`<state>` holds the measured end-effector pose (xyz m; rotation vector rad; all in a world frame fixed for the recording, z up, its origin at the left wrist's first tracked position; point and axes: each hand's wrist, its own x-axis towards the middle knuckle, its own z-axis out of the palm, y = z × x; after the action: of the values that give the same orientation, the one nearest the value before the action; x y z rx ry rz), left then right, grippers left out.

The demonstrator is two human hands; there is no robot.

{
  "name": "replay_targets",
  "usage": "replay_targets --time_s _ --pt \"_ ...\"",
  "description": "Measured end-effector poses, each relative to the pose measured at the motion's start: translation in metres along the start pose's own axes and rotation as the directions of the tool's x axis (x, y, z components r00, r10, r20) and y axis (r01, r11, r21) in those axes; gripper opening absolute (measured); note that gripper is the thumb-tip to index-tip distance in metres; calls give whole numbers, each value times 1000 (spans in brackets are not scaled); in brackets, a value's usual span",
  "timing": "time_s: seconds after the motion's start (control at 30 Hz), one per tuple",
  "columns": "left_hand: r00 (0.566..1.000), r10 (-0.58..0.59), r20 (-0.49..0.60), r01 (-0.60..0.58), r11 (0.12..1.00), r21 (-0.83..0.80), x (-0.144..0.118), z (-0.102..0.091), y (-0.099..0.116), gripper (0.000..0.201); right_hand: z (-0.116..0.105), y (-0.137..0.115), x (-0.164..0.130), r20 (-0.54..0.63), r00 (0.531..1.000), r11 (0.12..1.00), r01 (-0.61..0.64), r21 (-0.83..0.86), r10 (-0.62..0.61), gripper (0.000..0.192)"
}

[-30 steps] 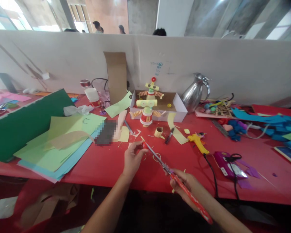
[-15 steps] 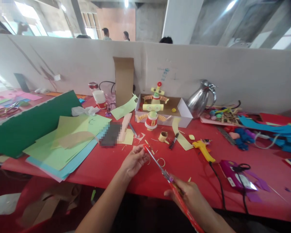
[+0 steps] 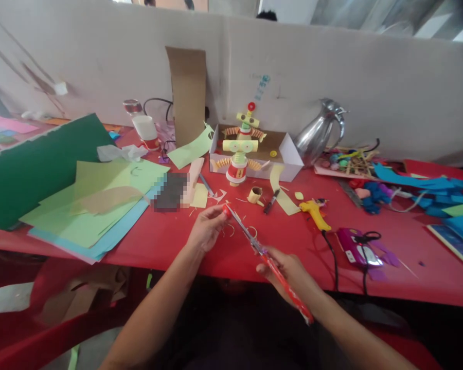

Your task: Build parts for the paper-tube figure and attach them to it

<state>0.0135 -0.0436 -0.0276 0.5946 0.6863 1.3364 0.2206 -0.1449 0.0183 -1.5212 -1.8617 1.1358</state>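
My left hand pinches a small red piece just above the red table. My right hand grips red-handled scissors, and their blades reach up-left to that red piece. Thin paper curls and snippets lie on the table beneath the blades. Beyond them stand two paper-cup figures with yellow heads and orange folded arms, one in front of a white box and one inside it.
Green, light green and blue paper sheets lie stacked at the left. A yellow glue gun, a black marker, a purple packet and a steel jug sit to the right. A grey partition wall runs behind.
The view has tilted down a little. My hands keep the same grip and have drawn slightly nearer to me, with the scissor blades still at the red piece.
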Motion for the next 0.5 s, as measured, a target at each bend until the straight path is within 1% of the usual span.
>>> replay_targets --time_s 0.13,0.23,0.33,0.43,0.5 --pt "1000 26 15 -26 999 25 2 -1 2 34 2 -7 -1 -6 1000 1000 14 -1 -14 33" --pt "999 42 18 -43 998 42 2 -1 5 36 1 -9 -3 14 1000 999 18 46 -18 37" --pt "998 68 17 -69 995 74 1 -1 6 35 -2 -6 -6 30 1000 996 5 86 -8 39" --pt "996 91 13 -92 989 117 -1 0 7 35 -7 -1 -7 37 999 999 -4 50 2 41" --pt "995 100 13 -101 986 133 -1 -1 7 36 -10 0 -7 70 998 998 -4 56 0 44"
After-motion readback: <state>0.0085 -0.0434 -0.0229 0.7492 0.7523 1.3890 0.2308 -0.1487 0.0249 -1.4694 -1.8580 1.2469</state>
